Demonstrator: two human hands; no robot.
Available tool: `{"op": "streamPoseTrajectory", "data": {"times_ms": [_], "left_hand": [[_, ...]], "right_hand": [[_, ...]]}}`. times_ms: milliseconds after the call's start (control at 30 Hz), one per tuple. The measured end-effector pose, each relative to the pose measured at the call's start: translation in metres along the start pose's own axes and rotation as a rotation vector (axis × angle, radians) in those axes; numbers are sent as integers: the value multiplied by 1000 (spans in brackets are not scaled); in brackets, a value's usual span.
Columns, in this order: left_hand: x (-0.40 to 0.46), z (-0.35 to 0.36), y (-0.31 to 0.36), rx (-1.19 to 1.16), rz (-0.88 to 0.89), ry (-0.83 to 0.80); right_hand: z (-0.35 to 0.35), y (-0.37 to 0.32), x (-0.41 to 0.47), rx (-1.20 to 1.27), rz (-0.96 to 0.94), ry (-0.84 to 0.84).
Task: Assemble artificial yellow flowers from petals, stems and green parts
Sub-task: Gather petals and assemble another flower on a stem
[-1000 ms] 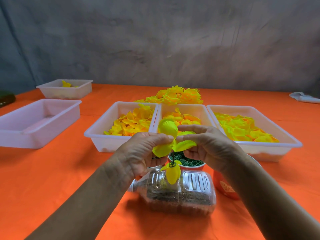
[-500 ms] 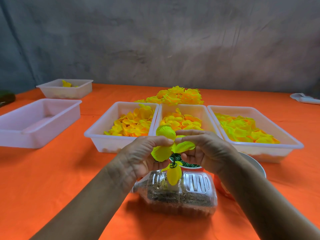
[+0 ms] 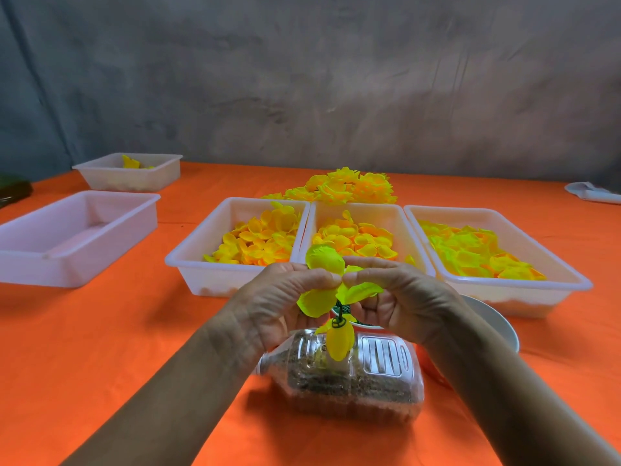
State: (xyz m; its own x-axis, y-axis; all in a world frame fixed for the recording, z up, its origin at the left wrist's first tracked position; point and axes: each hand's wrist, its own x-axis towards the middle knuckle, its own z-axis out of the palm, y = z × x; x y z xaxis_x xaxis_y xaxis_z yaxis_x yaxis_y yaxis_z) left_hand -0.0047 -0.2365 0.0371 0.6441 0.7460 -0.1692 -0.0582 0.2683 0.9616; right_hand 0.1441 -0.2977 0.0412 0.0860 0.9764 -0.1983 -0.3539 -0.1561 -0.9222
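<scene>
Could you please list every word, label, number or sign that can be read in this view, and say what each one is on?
No readable text appears anywhere in this view.
Clear plastic bottle lying on its side: moulded ribs only, no label.
White trays: plain, unmarked.
Orange-red container behind the right hand: mostly hidden, so no marking can be read on it.

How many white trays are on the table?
5: far-left tray, near-left tray, and three petal trays in a row: left tray, middle tray, right tray. More could lie out of frame.
</scene>
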Motion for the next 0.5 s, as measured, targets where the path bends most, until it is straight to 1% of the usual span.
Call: {"op": "streamPoseTrajectory", "data": {"times_ms": [167, 333, 500], "left_hand": [[1, -1, 1, 8, -3, -29], [5, -3, 1, 34, 13, -22], [6, -4, 1, 39, -11, -69]], "right_hand": [[-1, 1, 1, 22, -1, -13], [-3, 1, 1, 8, -15, -29], [-4, 0, 0, -6, -24, -48]]}}
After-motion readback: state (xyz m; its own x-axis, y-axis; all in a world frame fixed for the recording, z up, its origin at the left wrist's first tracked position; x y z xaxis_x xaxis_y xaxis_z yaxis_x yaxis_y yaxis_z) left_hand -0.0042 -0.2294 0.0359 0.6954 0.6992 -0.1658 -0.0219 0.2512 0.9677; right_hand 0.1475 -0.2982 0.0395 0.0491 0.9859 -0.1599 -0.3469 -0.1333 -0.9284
